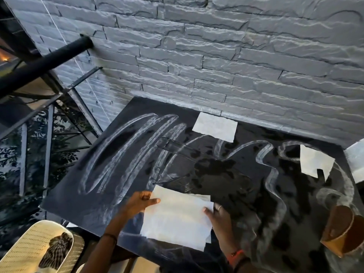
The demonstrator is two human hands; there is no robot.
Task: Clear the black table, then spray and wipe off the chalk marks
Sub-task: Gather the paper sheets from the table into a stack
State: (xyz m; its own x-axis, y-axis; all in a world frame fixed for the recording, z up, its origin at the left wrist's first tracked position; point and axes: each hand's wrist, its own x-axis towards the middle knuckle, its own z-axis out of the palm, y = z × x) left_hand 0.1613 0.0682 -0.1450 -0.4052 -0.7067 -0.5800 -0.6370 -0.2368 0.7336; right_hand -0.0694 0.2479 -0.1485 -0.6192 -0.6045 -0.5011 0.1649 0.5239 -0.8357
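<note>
Fingers pinching paper, table edge

A grey stone-brick wall fills the back, lit dimly and evenly. At left a black railing meets it, with dark foliage beyond. A cream perforated chair stands lower left.

Three paper sheets; one table; two hands.

Two bare forearms without sleeves, left hand with a thin dark band around the wrist, right hand with a slim ring on one finger, an orange-red band and a dark band at the wrist.
</note>
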